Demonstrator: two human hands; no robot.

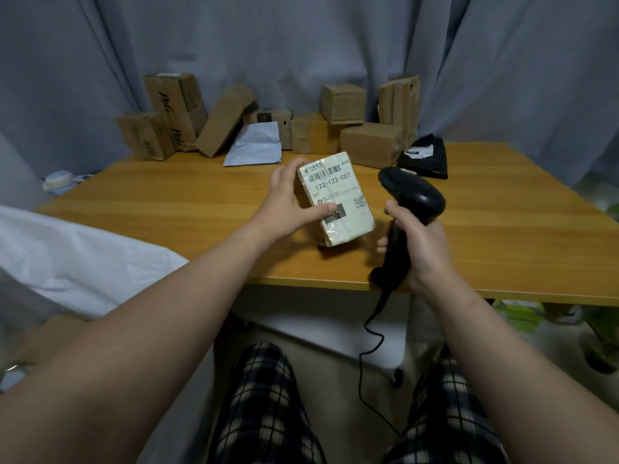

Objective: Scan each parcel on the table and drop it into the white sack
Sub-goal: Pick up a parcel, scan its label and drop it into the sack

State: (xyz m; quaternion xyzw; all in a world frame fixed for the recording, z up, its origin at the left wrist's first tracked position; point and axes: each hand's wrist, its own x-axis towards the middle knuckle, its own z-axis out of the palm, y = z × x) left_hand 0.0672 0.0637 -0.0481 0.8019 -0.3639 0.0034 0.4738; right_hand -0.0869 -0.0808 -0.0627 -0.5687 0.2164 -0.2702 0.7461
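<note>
Now | left grip (284,202) clasps parcel (338,192) near front edge of table (167,202) | right grip (422,242) wraps scanner (415,192)

The left hand (284,202) is gripping a parcel (338,199), thumb lying across the label; just right of it, the right hand (420,244) is clenching a scanner (415,195) by the handle.

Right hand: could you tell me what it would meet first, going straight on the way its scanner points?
Probably the labelled parcel in the left hand, just ahead of the scanner; depth is unclear.
</note>
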